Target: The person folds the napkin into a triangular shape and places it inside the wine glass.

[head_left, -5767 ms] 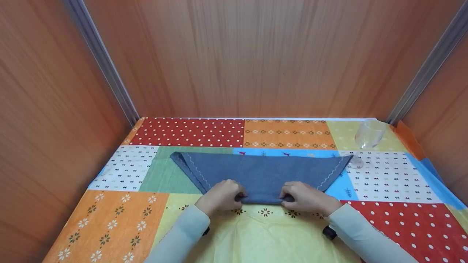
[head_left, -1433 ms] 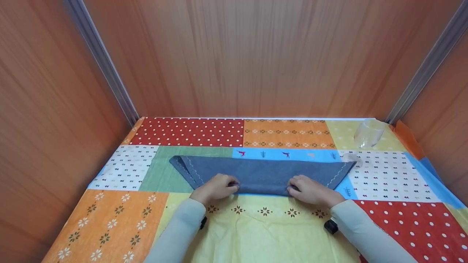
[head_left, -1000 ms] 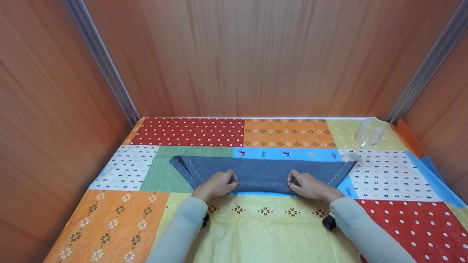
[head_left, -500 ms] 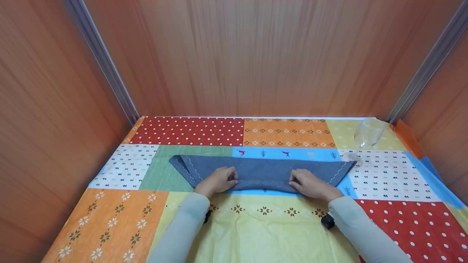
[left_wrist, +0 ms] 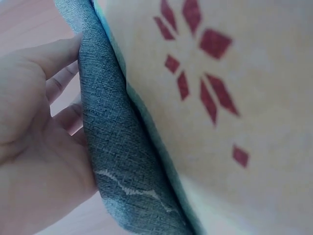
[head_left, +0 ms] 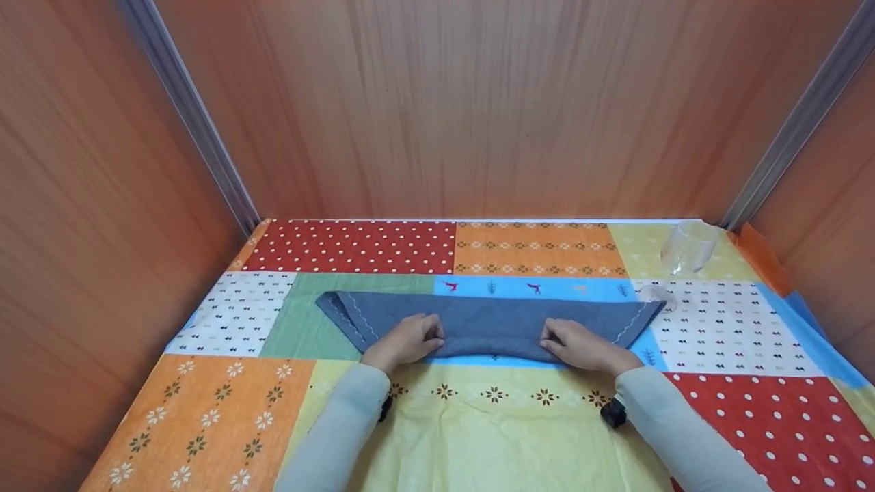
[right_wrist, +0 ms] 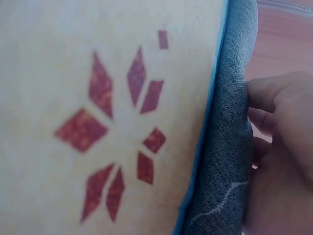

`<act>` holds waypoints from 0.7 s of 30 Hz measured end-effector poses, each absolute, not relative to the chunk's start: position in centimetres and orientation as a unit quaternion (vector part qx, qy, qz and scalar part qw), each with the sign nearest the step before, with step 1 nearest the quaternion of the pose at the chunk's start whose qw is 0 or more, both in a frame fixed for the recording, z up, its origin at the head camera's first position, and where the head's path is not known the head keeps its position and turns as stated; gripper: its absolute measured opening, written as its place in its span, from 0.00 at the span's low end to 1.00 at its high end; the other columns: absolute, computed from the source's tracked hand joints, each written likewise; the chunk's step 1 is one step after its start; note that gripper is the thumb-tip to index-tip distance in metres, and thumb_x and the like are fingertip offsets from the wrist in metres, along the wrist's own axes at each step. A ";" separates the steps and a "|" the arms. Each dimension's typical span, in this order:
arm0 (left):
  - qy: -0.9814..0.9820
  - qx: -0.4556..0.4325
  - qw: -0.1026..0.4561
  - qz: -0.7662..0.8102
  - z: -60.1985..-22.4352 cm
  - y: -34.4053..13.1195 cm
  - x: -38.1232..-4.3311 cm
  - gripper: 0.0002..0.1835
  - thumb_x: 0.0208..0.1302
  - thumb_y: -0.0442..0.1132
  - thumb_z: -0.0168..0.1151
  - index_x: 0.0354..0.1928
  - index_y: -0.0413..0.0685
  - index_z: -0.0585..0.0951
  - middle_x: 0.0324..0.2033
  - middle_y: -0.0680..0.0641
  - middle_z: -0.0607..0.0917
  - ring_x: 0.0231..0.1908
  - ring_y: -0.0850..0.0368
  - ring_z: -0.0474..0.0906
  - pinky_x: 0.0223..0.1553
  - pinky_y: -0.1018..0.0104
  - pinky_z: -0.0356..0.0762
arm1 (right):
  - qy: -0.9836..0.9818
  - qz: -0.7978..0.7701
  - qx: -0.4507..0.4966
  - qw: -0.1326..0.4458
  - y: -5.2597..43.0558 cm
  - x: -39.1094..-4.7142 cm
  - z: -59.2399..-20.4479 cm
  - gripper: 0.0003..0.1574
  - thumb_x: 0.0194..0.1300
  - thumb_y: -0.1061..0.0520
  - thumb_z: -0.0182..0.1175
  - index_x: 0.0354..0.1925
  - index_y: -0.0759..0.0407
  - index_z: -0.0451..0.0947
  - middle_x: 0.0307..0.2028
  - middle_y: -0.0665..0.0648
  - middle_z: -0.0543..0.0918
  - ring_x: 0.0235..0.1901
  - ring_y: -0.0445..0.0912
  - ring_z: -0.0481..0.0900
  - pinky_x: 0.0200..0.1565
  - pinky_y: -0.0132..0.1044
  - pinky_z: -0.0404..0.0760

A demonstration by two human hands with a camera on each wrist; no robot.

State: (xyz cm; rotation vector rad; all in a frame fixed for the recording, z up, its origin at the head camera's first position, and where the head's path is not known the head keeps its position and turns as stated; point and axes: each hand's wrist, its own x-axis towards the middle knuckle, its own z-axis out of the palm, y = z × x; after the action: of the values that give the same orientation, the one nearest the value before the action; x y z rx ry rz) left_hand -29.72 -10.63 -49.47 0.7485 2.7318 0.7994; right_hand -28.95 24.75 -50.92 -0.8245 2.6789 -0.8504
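Observation:
A grey-blue cloth napkin (head_left: 489,318) lies across the table, its near edge turned over into a roll and its two pointed ends to the left and right. White zigzag stitching runs along both slanted sides. My left hand (head_left: 410,336) has curled fingers and pinches the rolled edge left of the middle. To the right of the middle, my right hand (head_left: 577,345) pinches the same roll. Both wrist views show thumb and fingers at the napkin's roll (left_wrist: 110,103), with the fingertips partly hidden behind the cloth (right_wrist: 227,98).
A clear stemmed glass (head_left: 687,249) stands at the back right, its foot close to the napkin's right point. A patchwork-patterned tablecloth (head_left: 492,444) covers the table. Wood-grain panels (head_left: 478,109) enclose the back and both sides.
Over the span, the napkin's near edge has rolled away from me, making it narrower, and my hands have moved forward and slightly apart. In the last half second hardly anything has moved.

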 end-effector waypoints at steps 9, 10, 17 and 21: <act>0.916 0.262 0.109 0.283 -49.6 -10.6 -29.1 0.02 0.71 0.35 0.62 0.40 0.46 0.78 0.34 0.51 0.76 0.37 0.56 0.72 0.40 0.57 0.74 | 0.903 -0.289 -0.291 0.128 25.1 -28.3 -50.5 0.05 0.78 0.58 0.51 0.41 0.55 0.72 0.34 0.49 0.74 0.32 0.44 0.70 0.36 0.41 0.71; 0.915 0.263 0.110 0.285 -49.5 -10.6 -29.0 0.02 0.71 0.35 0.62 0.40 0.45 0.78 0.34 0.51 0.76 0.36 0.56 0.72 0.40 0.57 0.74 | 0.903 -0.289 -0.291 0.129 25.2 -28.3 -50.5 0.05 0.78 0.58 0.51 0.41 0.55 0.72 0.34 0.48 0.75 0.32 0.44 0.70 0.36 0.41 0.70; 0.909 0.283 0.119 0.282 -49.5 -10.7 -28.2 0.03 0.71 0.36 0.62 0.41 0.45 0.79 0.34 0.52 0.76 0.36 0.57 0.72 0.38 0.58 0.73 | 0.898 -0.289 -0.302 0.136 25.6 -27.7 -50.5 0.05 0.78 0.58 0.52 0.41 0.54 0.73 0.35 0.47 0.75 0.33 0.43 0.71 0.37 0.40 0.71; 0.906 0.294 0.116 0.281 -49.5 -10.7 -27.8 0.02 0.71 0.36 0.63 0.39 0.46 0.79 0.33 0.52 0.77 0.35 0.57 0.71 0.37 0.59 0.73 | 0.896 -0.287 -0.306 0.142 25.7 -27.3 -50.4 0.05 0.78 0.58 0.51 0.41 0.53 0.72 0.35 0.47 0.75 0.34 0.43 0.71 0.38 0.41 0.72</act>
State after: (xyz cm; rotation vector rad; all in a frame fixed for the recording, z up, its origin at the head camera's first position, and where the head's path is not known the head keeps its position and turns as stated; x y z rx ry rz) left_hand -27.83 -10.66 -49.51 0.8621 2.6538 0.8237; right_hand -27.34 25.71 -50.36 -0.8843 2.5873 -0.8289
